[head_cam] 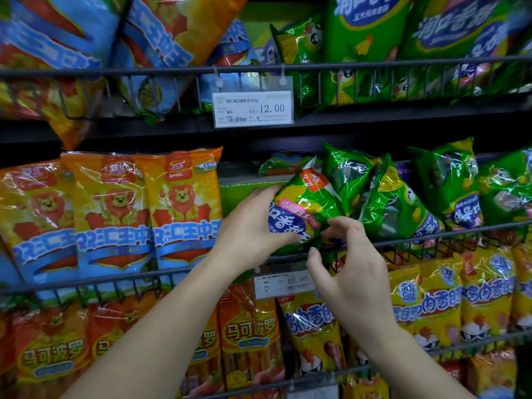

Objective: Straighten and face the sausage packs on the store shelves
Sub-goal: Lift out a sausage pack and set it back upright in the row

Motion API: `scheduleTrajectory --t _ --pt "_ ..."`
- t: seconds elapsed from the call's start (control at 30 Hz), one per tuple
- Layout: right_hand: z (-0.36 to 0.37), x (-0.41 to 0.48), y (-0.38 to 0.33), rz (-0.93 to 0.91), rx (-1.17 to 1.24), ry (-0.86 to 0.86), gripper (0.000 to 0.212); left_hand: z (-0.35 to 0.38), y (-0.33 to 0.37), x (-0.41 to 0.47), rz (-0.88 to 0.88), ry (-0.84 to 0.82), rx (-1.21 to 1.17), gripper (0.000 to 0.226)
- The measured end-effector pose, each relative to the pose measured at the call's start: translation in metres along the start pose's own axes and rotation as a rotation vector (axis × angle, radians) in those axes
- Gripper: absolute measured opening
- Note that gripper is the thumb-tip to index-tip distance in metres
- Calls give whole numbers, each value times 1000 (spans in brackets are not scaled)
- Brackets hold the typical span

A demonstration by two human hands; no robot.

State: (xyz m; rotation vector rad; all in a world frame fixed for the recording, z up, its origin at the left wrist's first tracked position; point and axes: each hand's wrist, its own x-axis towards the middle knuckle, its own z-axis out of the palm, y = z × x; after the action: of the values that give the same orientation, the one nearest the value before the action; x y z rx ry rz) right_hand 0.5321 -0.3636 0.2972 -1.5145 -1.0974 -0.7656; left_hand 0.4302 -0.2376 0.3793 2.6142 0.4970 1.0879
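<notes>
Head view. The green glossy plastic sausage pack (305, 208) is held on the middle shelf, tilted with its top leaning to the right. The grip of the left hand (253, 226) is closed on the pack's left edge: the thumb is laid across the printed front and the fingers are curled round behind the upper left side. The right hand (345, 263) is held just right of and below that grip, its grip loose and around nothing, thumb and bent fingers spread apart. Its fingertips (335, 226) are at the pack's lower right corner; whether they touch cannot be told.

Right of the grip, more crumpled green foil packs (397, 203) are leaned against one another, the nearest pressed against the held pack. Left of the grip, orange-and-blue upright packs printed with a lion (115, 214) are lined up side by side, facing forward.

The dark wire front rail of the shelf (431, 240) is run across the foot of the held pack, just under both hands. Under the rail, a white price label (285, 283) is partly covered by the right hand. Below the grip, yellow plastic packs (431, 306) and orange plastic packs (247, 335) are stocked. Above the grip, a white price card marked 12.00 (252, 108) is hung from the upper rail.
</notes>
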Motion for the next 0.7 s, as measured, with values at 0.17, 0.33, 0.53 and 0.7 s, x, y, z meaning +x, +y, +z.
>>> scheduleTrajectory --t 0.17,0.33,0.53,0.7 --pt "-4 6 10 -69 -61 -7 42 3 -1 -2 -7 65 -51 77" --pt "-10 11 24 -124 -3 -13 36 6 -4 1 -31 196 -146 64" --pt "-14 15 36 -165 -43 -16 32 2 5 9 -156 387 -440 44" --pt "-16 17 39 -178 -29 -3 30 7 12 13 -250 511 -462 53"
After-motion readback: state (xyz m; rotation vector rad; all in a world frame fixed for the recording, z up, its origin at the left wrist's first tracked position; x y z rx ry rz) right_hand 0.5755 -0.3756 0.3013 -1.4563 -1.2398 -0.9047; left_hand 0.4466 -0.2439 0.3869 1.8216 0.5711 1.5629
